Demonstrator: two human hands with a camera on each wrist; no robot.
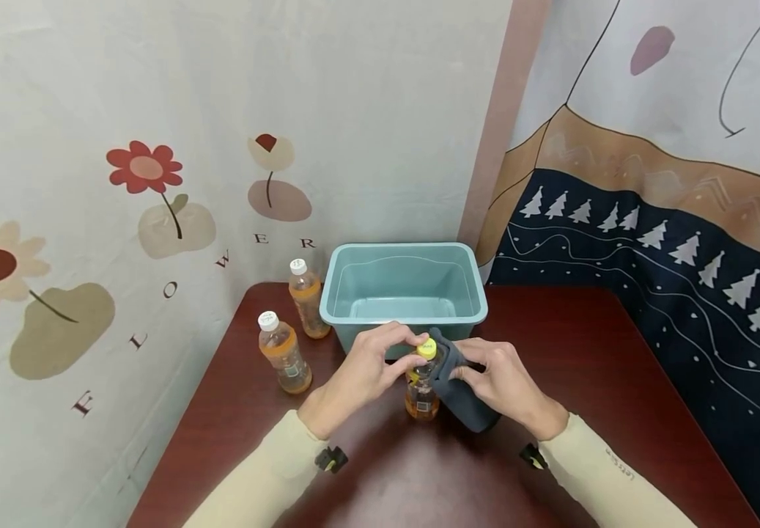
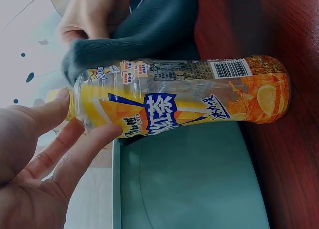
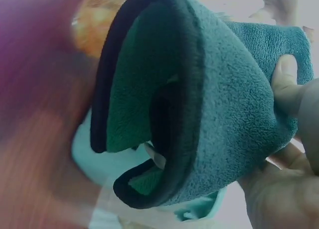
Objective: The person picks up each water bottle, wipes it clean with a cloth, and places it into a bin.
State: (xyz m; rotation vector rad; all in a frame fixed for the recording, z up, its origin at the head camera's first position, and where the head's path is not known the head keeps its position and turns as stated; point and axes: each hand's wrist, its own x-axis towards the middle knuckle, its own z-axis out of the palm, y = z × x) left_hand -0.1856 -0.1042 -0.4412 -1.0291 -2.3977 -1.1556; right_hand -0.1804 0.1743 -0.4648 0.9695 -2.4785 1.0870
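A clear drink bottle (image 1: 422, 402) with a yellow cap (image 1: 427, 347) stands upright on the table, directly in front of the teal bin. My left hand (image 1: 368, 361) pinches the cap between thumb and fingers. In the left wrist view the orange and yellow label (image 2: 164, 109) and a barcode show on the bottle. My right hand (image 1: 505, 378) grips a dark grey-green cloth (image 1: 465, 400), folded over and hanging down, against the bottle's right side near its neck. The right wrist view shows the cloth (image 3: 234, 109) curled, with a dark hem and the thumb pressing on it.
Behind the bottle, the teal bin (image 1: 402, 320) stands at the back of the dark red table (image 1: 551, 330). Two white-capped bottles, one nearer (image 1: 285, 358) and one farther back (image 1: 307, 299), stand left of the bin. Printed cloth walls (image 1: 380, 132) border the table.
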